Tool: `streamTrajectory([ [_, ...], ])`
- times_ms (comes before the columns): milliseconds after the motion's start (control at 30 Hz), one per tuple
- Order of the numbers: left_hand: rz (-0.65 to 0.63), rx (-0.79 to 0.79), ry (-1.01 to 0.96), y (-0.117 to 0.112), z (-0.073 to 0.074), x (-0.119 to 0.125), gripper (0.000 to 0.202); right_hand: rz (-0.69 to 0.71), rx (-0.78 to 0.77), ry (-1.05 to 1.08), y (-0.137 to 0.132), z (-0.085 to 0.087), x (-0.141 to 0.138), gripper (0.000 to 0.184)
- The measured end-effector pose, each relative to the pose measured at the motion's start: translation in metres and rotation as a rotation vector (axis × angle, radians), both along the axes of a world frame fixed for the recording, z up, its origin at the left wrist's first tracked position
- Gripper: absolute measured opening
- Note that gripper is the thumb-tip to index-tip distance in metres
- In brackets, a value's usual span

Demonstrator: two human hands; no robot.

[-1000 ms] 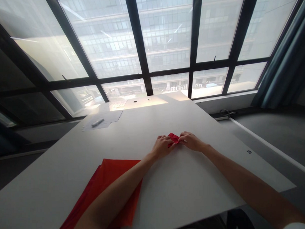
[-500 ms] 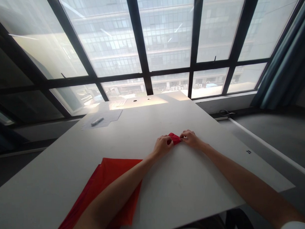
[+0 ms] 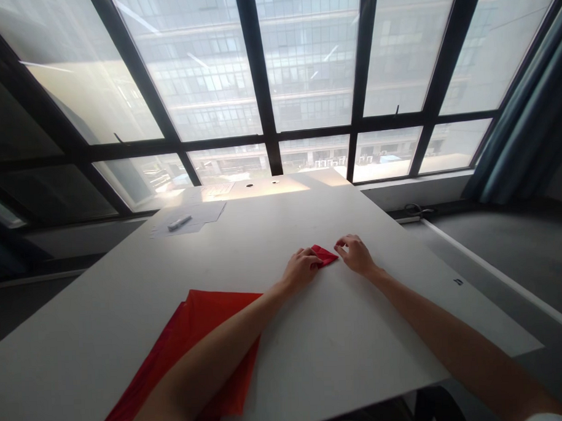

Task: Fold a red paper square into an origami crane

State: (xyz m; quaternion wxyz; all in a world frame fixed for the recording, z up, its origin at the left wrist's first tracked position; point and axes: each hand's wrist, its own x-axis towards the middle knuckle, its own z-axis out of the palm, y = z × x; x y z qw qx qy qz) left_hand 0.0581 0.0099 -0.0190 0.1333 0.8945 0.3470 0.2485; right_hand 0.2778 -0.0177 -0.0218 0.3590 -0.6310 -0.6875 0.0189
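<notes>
A small folded piece of red paper (image 3: pixel 325 257) lies on the white table, with a point toward the right. My left hand (image 3: pixel 302 266) grips its left side, fingers curled over and hiding that end. Just off the right tip is my right hand (image 3: pixel 355 254), open, with thumb and forefinger slightly apart and nothing between them. Larger red sheets (image 3: pixel 220 317) rest near the table's front left, partly covered by my left forearm.
White paper sheets (image 3: pixel 211 211) lie at the far left of the table (image 3: pixel 359 330), a pale marker-like object (image 3: pixel 179 223) on top. Small holes (image 3: pixel 249 186) show near the far edge. Windows stand beyond, and a blue curtain (image 3: pixel 517 104) hangs at right.
My right hand has let go of the folded paper's tip and moved slightly right, its fingers opening. The left hand has stayed on the paper, its fingers now flatter over it.
</notes>
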Motion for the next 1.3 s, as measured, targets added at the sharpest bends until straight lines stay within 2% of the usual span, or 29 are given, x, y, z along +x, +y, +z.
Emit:
streamTrajectory([
  [200, -0.035, 0.076, 0.09, -0.004, 0.007, -0.002, 0.035, -0.083, -0.191, -0.101, 0.005, -0.01, -0.005, 0.027],
  [367, -0.026, 0.088, 0.11, -0.005, 0.009, -0.002, 0.035, -0.191, -0.201, -0.071, 0.009, -0.012, 0.007, 0.023],
  [433, -0.029, 0.09, 0.096, -0.004, 0.008, -0.002, 0.035, -0.173, -0.154, -0.042, 0.008, -0.012, 0.007, 0.021],
  [567, -0.033, 0.082, 0.057, -0.001, 0.005, -0.001, 0.037, -0.035, -0.105, -0.044, 0.006, -0.011, -0.003, 0.026],
  [633, 0.018, 0.053, 0.02, 0.002, 0.004, -0.002, 0.031, -0.006, -0.145, -0.061, 0.006, -0.01, -0.007, 0.027],
  [733, 0.171, 0.017, -0.014, 0.006, 0.006, -0.006, 0.014, -0.007, -0.188, -0.056, 0.007, -0.009, -0.008, 0.025],
  [800, 0.251, 0.023, -0.015, 0.008, 0.008, -0.008, 0.011, 0.001, -0.205, -0.056, 0.007, -0.008, -0.007, 0.023],
  [867, 0.297, 0.027, -0.028, 0.009, 0.009, -0.008, 0.015, 0.014, -0.21, -0.066, 0.005, -0.006, -0.007, 0.02],
  [967, 0.338, -0.005, -0.035, 0.009, 0.008, -0.006, 0.032, 0.05, -0.202, -0.079, 0.003, -0.004, -0.007, 0.019],
  [1133, 0.26, 0.003, 0.089, 0.006, 0.005, -0.004, 0.063, 0.11, -0.173, -0.07, 0.003, -0.002, -0.007, 0.021],
  [1300, 0.203, -0.023, 0.069, 0.007, 0.004, -0.006, 0.062, 0.123, -0.155, -0.052, 0.004, -0.004, -0.007, 0.018],
])
